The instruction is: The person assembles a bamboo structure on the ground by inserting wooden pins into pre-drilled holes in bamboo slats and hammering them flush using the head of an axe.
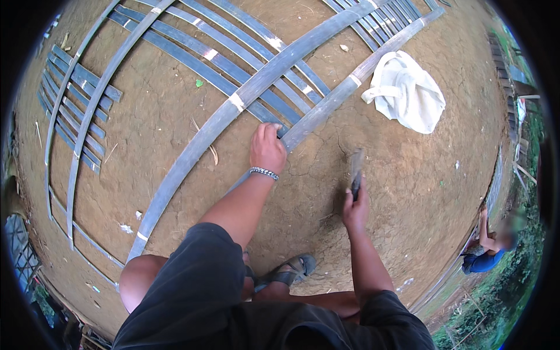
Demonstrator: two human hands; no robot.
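Observation:
My left hand (pixel 268 149) is closed at the end of a dark bamboo slat (pixel 256 109), right where it meets a long bamboo pole (pixel 326 105) on the ground. The fingertips curl over the slat's end, and part of the grip is hidden. In my right hand (pixel 356 209) is a knife, its dark handle inside my fingers and its wide grey blade (pixel 357 163) pointing away from me. The knife is held apart from the bamboo, over bare soil. A second, thicker bamboo pole (pixel 192 146) runs under the left side of the frame, with several slats crossing it.
A white cloth bag (pixel 408 93) lies crumpled right of the poles. Another slatted bamboo frame (pixel 87 111) rests at the far left. My sandalled foot (pixel 291 269) is on the dry, cracked soil. Another person (pixel 489 256) is at the far right, beside greenery.

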